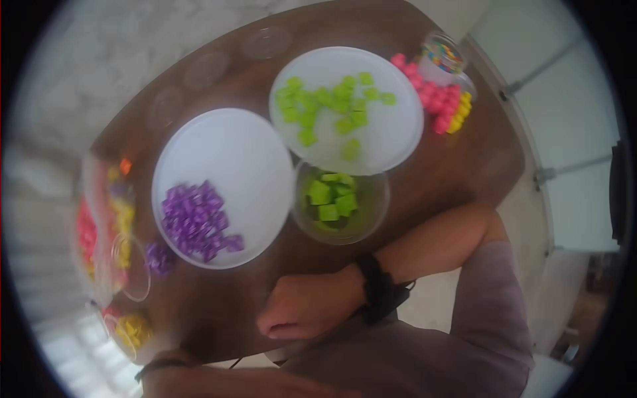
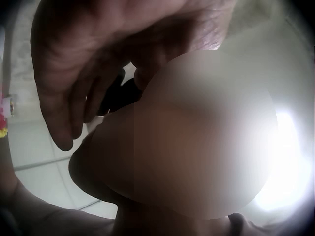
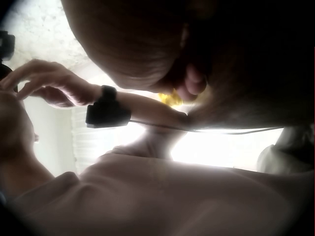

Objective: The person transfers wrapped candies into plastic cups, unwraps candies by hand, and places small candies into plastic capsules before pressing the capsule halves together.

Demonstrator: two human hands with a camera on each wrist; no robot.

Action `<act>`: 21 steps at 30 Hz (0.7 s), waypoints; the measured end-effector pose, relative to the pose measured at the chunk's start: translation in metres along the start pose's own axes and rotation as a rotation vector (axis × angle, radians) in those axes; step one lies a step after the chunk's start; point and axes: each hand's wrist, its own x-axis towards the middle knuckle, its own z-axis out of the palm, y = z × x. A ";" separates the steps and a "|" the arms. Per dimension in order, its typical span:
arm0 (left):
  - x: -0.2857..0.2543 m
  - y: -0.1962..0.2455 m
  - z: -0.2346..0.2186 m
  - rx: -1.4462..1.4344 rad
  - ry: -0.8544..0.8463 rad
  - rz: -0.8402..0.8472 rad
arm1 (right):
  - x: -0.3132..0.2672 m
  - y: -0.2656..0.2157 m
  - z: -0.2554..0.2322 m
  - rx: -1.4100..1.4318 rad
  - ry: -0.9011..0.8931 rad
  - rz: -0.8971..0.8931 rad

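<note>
In the head view my right hand (image 1: 298, 308) lies loosely curled at the table's near edge, with nothing visible in it; its fingertips (image 3: 194, 81) are bent inward in the right wrist view. My left hand (image 2: 78, 69) is raised beside the head, fingers slightly bent, near a black device (image 2: 123, 93) worn there. Whether it touches the device cannot be told. A white plate (image 1: 232, 139) bears purple pieces (image 1: 192, 222). Another white plate (image 1: 391, 142) bears light green pieces (image 1: 305, 103). Against both plates, a clear bowl (image 1: 378, 212) contains larger green pieces (image 1: 332, 199).
Pink pieces (image 1: 434, 96), yellow pieces (image 1: 460, 114) and a jar of coloured bits (image 1: 443, 60) stand at the far right. A clear bag (image 1: 99, 232) with coloured pieces sits left, near a purple cluster (image 1: 158, 259) and a yellow one (image 1: 133, 330). Clear lids (image 1: 265, 43) lie behind.
</note>
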 end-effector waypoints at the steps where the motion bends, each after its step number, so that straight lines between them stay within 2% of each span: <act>1: 0.002 0.010 0.005 0.030 0.068 -0.198 | 0.000 -0.002 0.000 -0.022 0.050 0.043; 2: 0.003 0.002 0.004 -0.011 0.024 -0.197 | 0.000 -0.003 -0.001 -0.005 0.044 0.026; 4: 0.003 -0.011 0.006 0.064 0.068 -0.067 | 0.000 -0.003 0.000 0.007 0.060 0.026; 10: 0.006 -0.057 0.048 0.373 0.331 0.313 | 0.001 0.001 0.007 0.017 0.074 -0.012; 11: 0.005 -0.057 0.047 0.370 0.331 0.310 | 0.001 0.001 0.007 0.018 0.073 -0.011; 21: -0.006 -0.025 0.041 0.126 0.213 -0.188 | 0.002 -0.001 0.006 0.050 0.056 0.014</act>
